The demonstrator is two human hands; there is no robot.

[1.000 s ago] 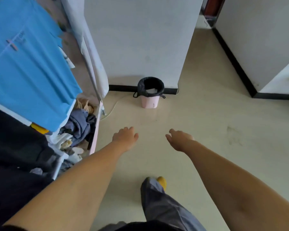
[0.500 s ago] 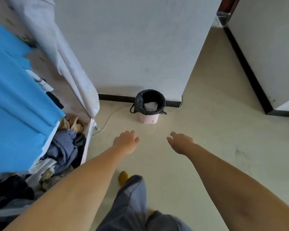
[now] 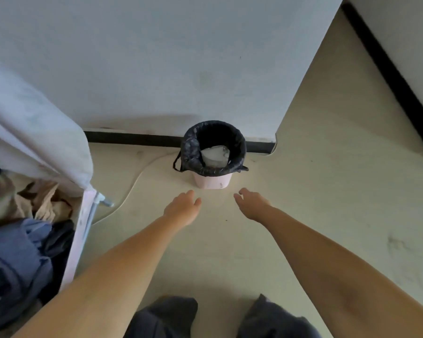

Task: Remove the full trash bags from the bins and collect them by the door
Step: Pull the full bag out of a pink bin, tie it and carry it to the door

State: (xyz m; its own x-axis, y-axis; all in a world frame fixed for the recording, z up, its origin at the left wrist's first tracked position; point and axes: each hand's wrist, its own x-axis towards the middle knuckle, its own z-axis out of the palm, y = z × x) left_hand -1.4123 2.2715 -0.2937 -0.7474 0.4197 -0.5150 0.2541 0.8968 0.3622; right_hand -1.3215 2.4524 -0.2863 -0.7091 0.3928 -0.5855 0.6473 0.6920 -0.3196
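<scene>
A small pink bin (image 3: pixel 211 180) stands on the floor against the white wall. A black trash bag (image 3: pixel 193 152) lines it, folded over the rim, with its tie loops hanging at both sides. Pale crumpled rubbish (image 3: pixel 215 156) lies inside. My left hand (image 3: pixel 182 208) reaches forward just short of the bin, fingers relaxed and holding nothing. My right hand (image 3: pixel 250 203) is stretched out beside it, also relaxed and holding nothing. Neither hand touches the bin or the bag.
A fabric wardrobe (image 3: pixel 81 230) full of piled clothes stands at the left, its white cover (image 3: pixel 35 132) hanging open. A white cable (image 3: pixel 132 189) runs along the floor from it toward the bin. A passage (image 3: pixel 339 98) opens to the right past the wall corner.
I have stepped closer to the bin, which now looks larger and sits just beyond my hands. Both hands stay stretched forward and hold nothing. The blue shirt has left the view.
</scene>
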